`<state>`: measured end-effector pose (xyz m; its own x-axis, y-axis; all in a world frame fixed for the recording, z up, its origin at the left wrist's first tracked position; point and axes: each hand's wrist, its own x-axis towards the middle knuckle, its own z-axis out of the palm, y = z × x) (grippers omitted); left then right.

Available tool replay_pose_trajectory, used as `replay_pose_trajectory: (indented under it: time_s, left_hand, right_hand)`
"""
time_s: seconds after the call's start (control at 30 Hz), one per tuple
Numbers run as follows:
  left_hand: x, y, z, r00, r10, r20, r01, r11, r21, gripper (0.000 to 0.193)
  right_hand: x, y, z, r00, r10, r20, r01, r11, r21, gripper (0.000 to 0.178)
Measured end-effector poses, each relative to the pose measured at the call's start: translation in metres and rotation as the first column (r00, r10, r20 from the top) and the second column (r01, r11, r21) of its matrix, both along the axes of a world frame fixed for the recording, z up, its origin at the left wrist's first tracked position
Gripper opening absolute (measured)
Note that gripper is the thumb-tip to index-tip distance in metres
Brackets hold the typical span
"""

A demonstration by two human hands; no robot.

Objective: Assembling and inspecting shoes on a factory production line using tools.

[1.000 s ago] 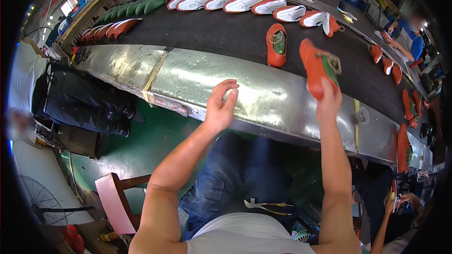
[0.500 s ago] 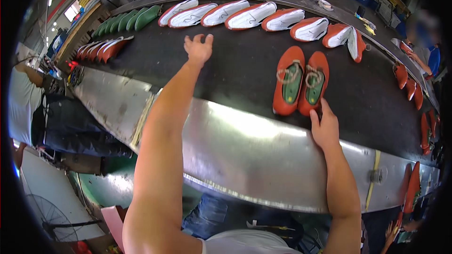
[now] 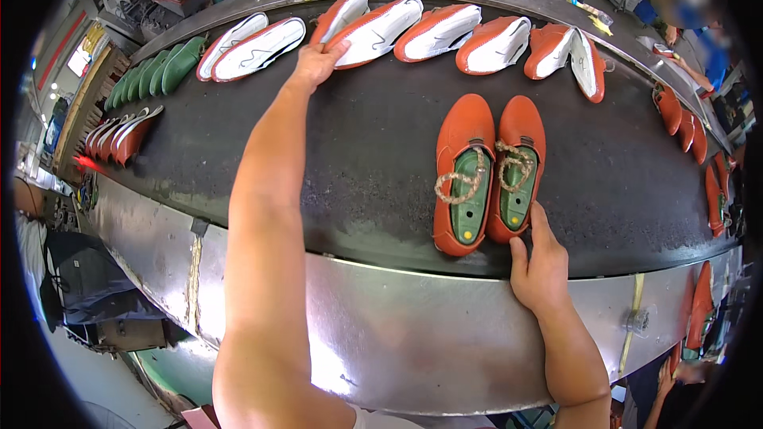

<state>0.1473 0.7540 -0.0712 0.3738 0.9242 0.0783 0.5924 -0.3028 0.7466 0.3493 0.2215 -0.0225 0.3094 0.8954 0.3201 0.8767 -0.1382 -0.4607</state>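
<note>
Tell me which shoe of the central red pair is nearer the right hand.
The pair's right shoe: the right hand is at its heel, while the left shoe lies beyond it.

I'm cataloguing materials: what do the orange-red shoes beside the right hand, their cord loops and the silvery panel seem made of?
Orange-red shoes: smooth, dull skin suggests leather or imitation.
Cord loops: probably plant fibre, given tan, twisted strands.
Silvery panel: likely sheet metal; bright, smeared reflections.

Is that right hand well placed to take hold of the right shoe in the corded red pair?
Probably yes: the right hand is at the heel of the right shoe, its grip open, and nothing visible blocks its way.
</note>
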Motion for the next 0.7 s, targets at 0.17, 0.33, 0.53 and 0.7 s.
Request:
replay_pose_trajectory:
  time_s: [0.17,0.33,0.53,0.7]
  left_hand:
    - [0.016,-0.099,0.038,0.953,0.096,-0.286,-0.063,0.99,0.126,0.084]
    - [-0.107,-0.234,0.086,0.944,0.128,-0.304,-0.079,0.982,0.17,0.073]
    - [-0.272,-0.435,0.142,0.933,0.148,-0.328,-0.104,0.983,0.149,0.059]
    - [-0.31,-0.561,0.164,0.909,0.233,-0.346,-0.276,0.958,-0.079,0.049]
  right_hand:
    - [0.004,-0.005,-0.003,0.997,-0.064,-0.045,0.064,0.998,0.0,0.056]
    - [-0.002,-0.001,-0.008,0.995,-0.097,0.029,0.096,0.995,0.037,0.05]
    - [-0.017,0.001,0.002,0.978,-0.199,-0.071,0.192,0.977,-0.095,0.048]
    - [-0.031,-0.037,-0.015,0.972,-0.219,0.088,0.196,0.956,0.216,0.049]
